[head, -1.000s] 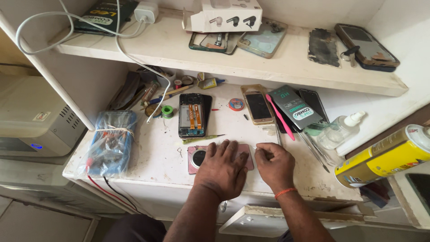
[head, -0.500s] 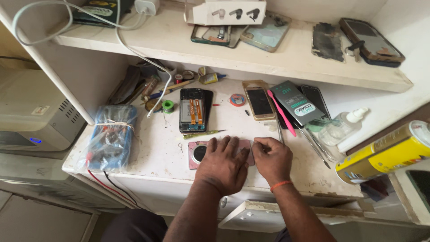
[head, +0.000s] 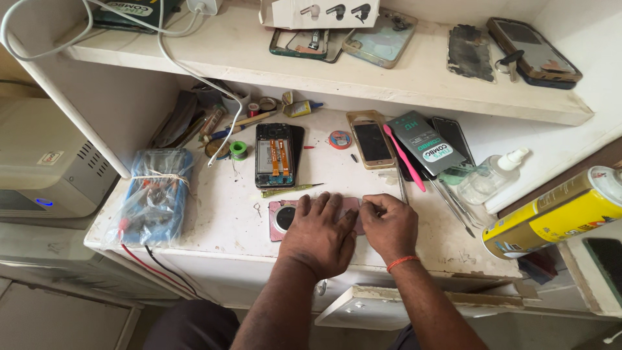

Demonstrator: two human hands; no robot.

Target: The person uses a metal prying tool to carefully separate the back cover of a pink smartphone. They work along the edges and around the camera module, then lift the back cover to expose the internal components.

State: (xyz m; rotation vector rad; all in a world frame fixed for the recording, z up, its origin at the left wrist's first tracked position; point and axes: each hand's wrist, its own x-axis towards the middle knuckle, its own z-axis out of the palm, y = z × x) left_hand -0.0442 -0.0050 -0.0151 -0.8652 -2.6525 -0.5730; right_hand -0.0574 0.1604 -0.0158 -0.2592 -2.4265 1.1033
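A pink phone back cover point(head: 282, 219) with a round dark camera ring lies flat near the front edge of the white bench point(head: 214, 214). My left hand point(head: 317, 233) lies spread on top of it, fingers pressing down, and hides most of it. My right hand point(head: 389, 223), with a red thread at the wrist, sits at the cover's right end, fingertips pinched against its edge. What the fingertips pinch is hidden. An opened phone point(head: 275, 155) with orange flex cables lies just behind, and a yellow-handled screwdriver point(head: 288, 190) lies between it and my hands.
A gold phone point(head: 370, 140), pink pry tool point(head: 405, 159), green box point(head: 422, 142), clear squeeze bottle point(head: 486, 178) and tweezers point(head: 453, 204) sit right. A yellow spray can point(head: 551, 217) lies far right. A bagged multimeter point(head: 155, 194) sits left. An upper shelf point(head: 389, 71) holds phone parts.
Both hands stay on the pink cover; the fingers have shifted only slightly. The view has tilted a little.
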